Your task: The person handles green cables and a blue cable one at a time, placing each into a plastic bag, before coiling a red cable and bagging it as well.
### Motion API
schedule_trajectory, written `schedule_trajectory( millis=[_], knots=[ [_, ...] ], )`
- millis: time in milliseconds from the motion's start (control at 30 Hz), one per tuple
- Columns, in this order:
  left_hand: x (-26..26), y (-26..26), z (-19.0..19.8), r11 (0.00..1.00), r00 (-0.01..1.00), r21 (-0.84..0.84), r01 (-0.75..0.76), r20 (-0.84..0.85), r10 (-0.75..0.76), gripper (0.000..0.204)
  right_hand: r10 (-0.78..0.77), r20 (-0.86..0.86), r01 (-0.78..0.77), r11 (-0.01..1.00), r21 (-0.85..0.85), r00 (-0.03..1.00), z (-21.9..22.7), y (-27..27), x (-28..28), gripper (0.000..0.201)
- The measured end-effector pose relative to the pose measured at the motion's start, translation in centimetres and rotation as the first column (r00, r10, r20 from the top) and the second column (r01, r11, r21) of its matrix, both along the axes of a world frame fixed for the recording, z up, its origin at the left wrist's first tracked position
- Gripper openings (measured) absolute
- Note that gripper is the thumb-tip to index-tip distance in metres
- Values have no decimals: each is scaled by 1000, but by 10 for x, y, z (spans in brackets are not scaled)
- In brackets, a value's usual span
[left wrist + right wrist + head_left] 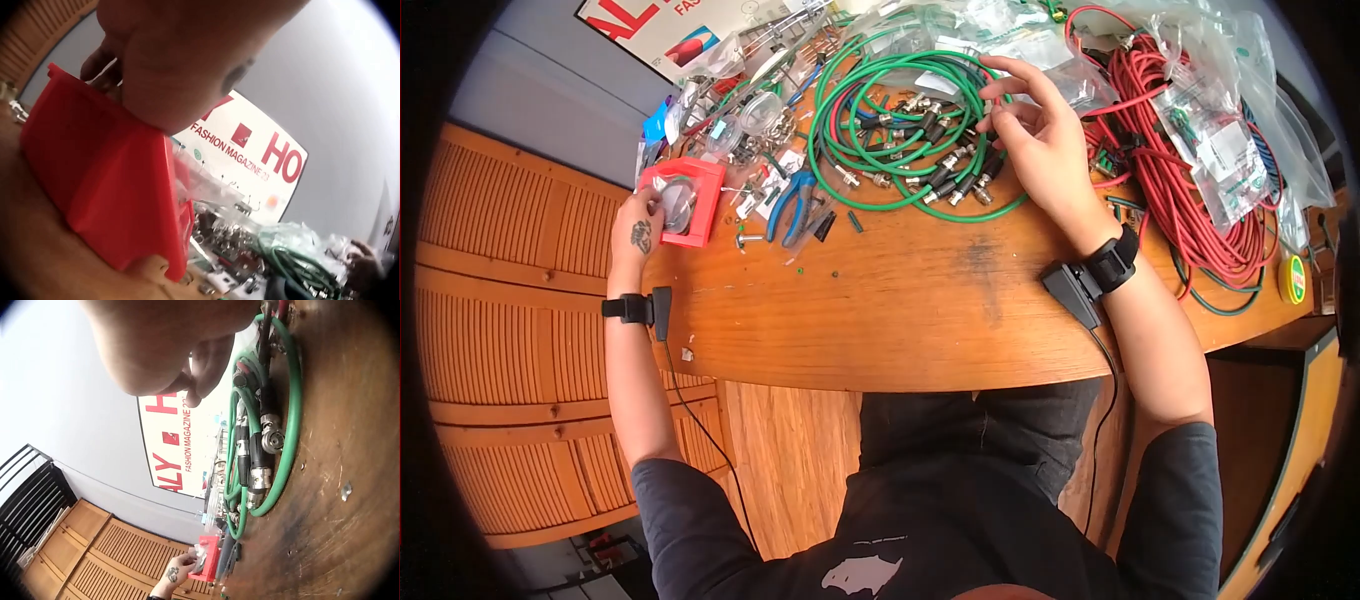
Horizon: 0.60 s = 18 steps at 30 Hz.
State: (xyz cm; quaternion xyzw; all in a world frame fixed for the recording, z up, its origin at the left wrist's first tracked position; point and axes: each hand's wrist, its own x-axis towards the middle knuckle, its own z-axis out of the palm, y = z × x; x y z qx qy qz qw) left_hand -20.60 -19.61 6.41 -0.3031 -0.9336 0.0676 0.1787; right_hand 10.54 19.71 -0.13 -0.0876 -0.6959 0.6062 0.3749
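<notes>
On the left, my left hand [640,228] reaches over the side of a red plastic bin [710,205]. Its fingertips pinch the edge of a clear plastic bag [680,205] inside the bin. In the left wrist view the bin wall [106,181] hides most of the fingers. My right hand [1045,140] hovers at the right side of a coil of green cables [825,130], fingers loosely bent and spread. Black and silver cable connectors [261,478] lie in that coil, close by the right hand in its wrist view.
Blue-handled pliers [800,205] lie right of the bin, below small metal parts and clear containers [760,112]. Red cable coils [1165,200] and plastic bags [1230,170] fill the right side. A yellow-green round tin [1293,280] sits near the right table edge.
</notes>
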Motion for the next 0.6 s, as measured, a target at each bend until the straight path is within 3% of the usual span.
schedule_trajectory(
  millis=[33, 100, 167, 200, 267, 333, 400, 433, 533, 600],
  knots=[
    [0, 1, 1, 994, 973, 97, -58, 230, 35, 24, -32, 11, 32, 999, 26, 999, 1, 0, 0, 44],
    [3, 4, 5, 995, 978, 97, -17, 209, -4, 25, -65, 21, 64, 997, 54, 998, -1, 2, -1, 42],
    [9, 15, 13, 982, 982, -123, 145, -105, -158, 24, -244, 22, 210, 873, 441, 970, -8, 12, -3, 38],
    [24, 32, 20, 981, 980, -122, 153, -106, -166, 24, -269, 56, 209, 850, 484, 962, -6, 11, -1, 33],
    [71, 77, 27, 949, 970, 277, 154, 139, -198, 23, -302, 159, 176, 828, 532, 940, -2, 6, 4, 31],
    [90, 107, 14, 857, 872, 469, 213, 304, -384, 22, -325, 272, 116, 808, 577, 906, -1, 4, 4, 33],
    [118, 143, 9, 838, 807, 491, 239, 380, -452, 22, -371, 243, 134, 749, 649, 896, -9, 6, 3, 34],
    [119, 157, -6, 791, 794, 516, 329, 303, -527, 21, -418, 208, 157, 686, 710, 884, -9, 8, 3, 35],
    [129, 187, -25, 833, 849, 440, 336, 241, -470, 26, -426, 294, 126, 723, 679, 856, -4, 5, 4, 36],
    [126, 196, -42, 875, 948, 383, 297, -7, -319, 33, -439, 296, 155, 741, 653, 849, -5, 3, 4, 37]
  ],
)
